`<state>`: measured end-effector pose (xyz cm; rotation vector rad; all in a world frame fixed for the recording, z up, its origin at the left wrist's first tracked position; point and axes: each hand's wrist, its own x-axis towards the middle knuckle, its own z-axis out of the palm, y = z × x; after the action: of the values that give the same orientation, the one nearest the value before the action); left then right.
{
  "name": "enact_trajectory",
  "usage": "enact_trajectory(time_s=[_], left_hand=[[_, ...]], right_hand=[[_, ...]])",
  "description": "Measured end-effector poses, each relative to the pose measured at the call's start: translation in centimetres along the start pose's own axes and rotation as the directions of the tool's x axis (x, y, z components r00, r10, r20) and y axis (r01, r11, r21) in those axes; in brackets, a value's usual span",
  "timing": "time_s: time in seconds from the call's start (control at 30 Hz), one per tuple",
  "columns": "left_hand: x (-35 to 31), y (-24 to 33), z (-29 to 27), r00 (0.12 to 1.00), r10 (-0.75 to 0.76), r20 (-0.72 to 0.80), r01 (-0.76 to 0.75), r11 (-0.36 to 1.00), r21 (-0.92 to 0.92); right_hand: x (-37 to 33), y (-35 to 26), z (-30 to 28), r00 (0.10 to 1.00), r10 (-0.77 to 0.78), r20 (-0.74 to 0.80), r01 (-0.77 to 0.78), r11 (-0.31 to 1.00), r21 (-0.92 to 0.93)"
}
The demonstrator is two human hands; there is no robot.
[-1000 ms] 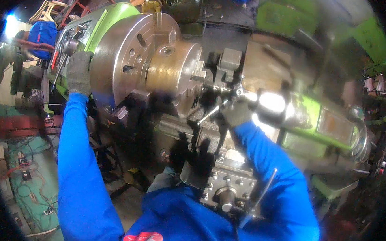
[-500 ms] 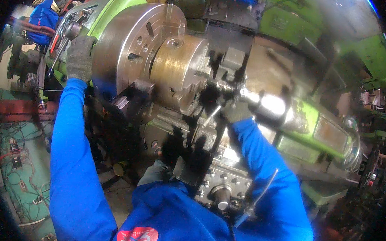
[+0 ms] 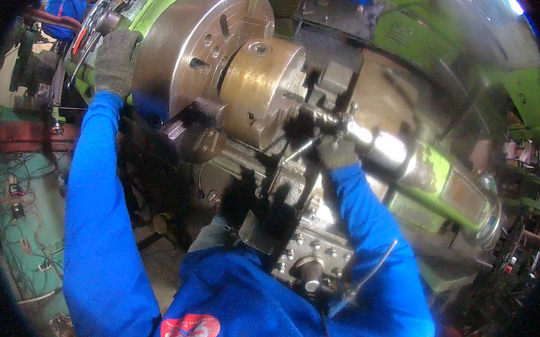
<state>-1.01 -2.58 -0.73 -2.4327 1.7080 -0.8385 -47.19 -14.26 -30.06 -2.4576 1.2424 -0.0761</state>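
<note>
Gripping one lathe chuck point(image 3: 227, 61), two gloved hands: left point(image 3: 114, 60), right point(image 3: 339, 153).

Machine workshop: a big green lathe point(image 3: 405, 177) with steel chuck point(image 3: 196, 53).

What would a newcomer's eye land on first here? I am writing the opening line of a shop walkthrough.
The big round steel lathe chuck fills the upper middle, with a brass-coloured chuck body bolted to its face. The gloved left hand rests at the chuck's left rim, and the gloved right hand works at the shiny tailstock barrel to the right, before the green lathe body.
</note>
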Motion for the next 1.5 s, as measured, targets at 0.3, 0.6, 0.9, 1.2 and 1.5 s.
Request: enact_trajectory(time_s=[0.3, 0.6, 0.9, 1.2, 1.5], left_hand=[[-0.6, -2.9, 2.4, 0.981, 0.147, -0.129, -0.131, 0.983, 0.125], [-0.9, -1.3, 0.8, 0.988, 0.014, -0.151, -0.023, 0.998, -0.060], [-1.3, -3.0, 2.5, 0.985, 0.142, -0.101, -0.146, 0.989, -0.035], [-1.0, -3.6, 3.7, 0.985, 0.124, -0.116, -0.117, 0.991, 0.071], [-1.0, -3.7, 3.7, 0.984, 0.147, -0.104, -0.147, 0.989, 0.012]], right_hand=[[-0.6, -2.8, -2.2, 0.999, -0.021, -0.034, 0.014, 0.980, -0.196], [0.1, -2.6, -3.1, 0.989, 0.050, -0.140, 0.020, 0.889, 0.458], [1.4, -0.2, -3.5, 0.986, 0.130, 0.102, -0.161, 0.622, 0.766], [0.0, 0.4, -2.8, 0.980, 0.150, 0.130, -0.197, 0.647, 0.736], [0.0, 0.8, -2.9, 0.980, 0.148, 0.134, -0.197, 0.608, 0.769]])
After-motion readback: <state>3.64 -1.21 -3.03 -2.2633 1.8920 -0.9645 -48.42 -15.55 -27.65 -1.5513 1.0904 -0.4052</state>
